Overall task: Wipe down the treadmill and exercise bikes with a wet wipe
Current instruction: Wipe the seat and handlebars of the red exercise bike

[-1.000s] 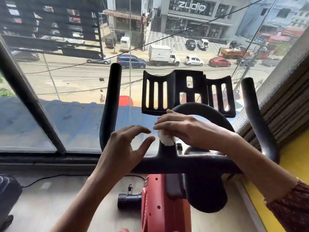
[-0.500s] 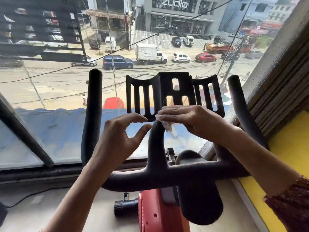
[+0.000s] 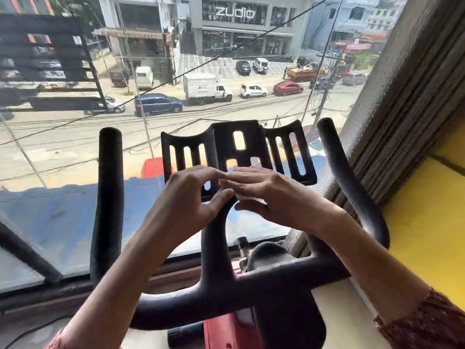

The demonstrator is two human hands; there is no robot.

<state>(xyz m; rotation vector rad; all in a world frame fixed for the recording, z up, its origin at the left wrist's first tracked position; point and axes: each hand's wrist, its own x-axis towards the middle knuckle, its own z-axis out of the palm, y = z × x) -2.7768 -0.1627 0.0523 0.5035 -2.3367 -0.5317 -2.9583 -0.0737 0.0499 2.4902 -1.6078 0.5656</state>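
- Bike [image 3: 224, 331] by the window — only its bars [image 3: 276, 278] and holder [image 3: 286, 152] show; no treadmill in view, so most of the task likely remains.
- Right hand [image 3: 276, 197] pinches the wipe [image 3: 240, 197] on top of the bars' centre loop, just under the holder — mid-wipe, I judge.
- Left hand [image 3: 186, 200]: fingers arched, thumb on the loop; whether it grips the wipe I cannot tell.

The handlebar [image 3: 251, 283] is matt black, as is the slotted holder [image 3: 226, 144] above it. Below it the bike body [image 3: 226, 333] is red. The wipe [image 3: 240, 197] at its top loop is white. To its right, the wall [image 3: 422, 235] is yellow, the blind [image 3: 402, 109] grey-brown, dotted and striped, and the sleeve [image 3: 427, 326] dark red and speckled. Beyond it the roof [image 3: 63, 210] is blue.
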